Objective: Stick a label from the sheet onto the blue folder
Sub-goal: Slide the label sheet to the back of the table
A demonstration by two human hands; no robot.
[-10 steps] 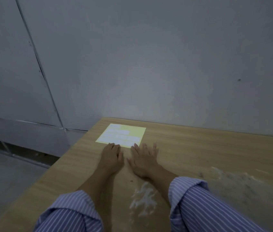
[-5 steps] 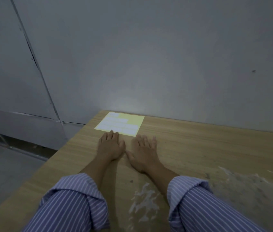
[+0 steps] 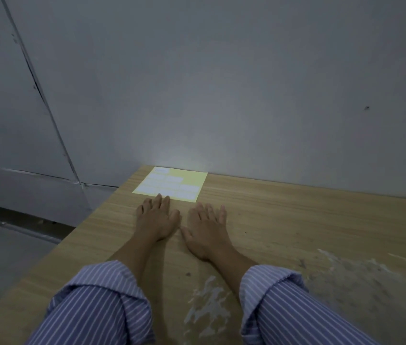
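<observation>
A yellow label sheet (image 3: 172, 184) with several white labels lies flat at the far left corner of the wooden table (image 3: 309, 220), against the wall. My left hand (image 3: 157, 217) rests palm down just in front of the sheet, its fingertips touching the sheet's near edge. Beside it, my right hand (image 3: 205, 227) lies flat on the wood, fingers spread, a little short of the sheet. Both hands hold nothing. No blue folder is in view.
A grey wall (image 3: 246, 95) stands right behind the table. The table's left edge (image 3: 92, 220) drops to a grey floor. White scuffed patches (image 3: 209, 302) mark the wood near my sleeves and on the right.
The view has tilted, so the sheet and hands sit higher in the frame. My left hand's fingertips reach the sheet's near edge; both hands stay flat.
</observation>
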